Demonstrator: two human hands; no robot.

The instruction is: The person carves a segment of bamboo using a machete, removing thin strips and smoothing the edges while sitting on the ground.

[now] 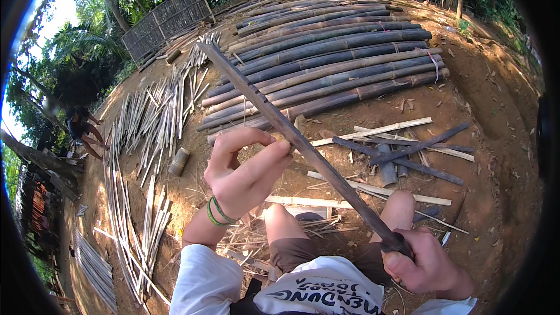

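Right hand clenched the dark bamboo strip's near end; left hand pinched its middle, perhaps steadying it; split slats lay heaped already; whole poles remained uncut.

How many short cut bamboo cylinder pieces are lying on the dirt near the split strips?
2. One short tan bamboo cylinder lies on the dirt left of the left hand; another short bamboo cylinder lies farther off, near the woven bamboo panel. Others may be hidden among the strips.

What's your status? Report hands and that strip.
Right hand gripping dark bamboo strip at its near end. Left hand pinching it midway. Nothing blocking.
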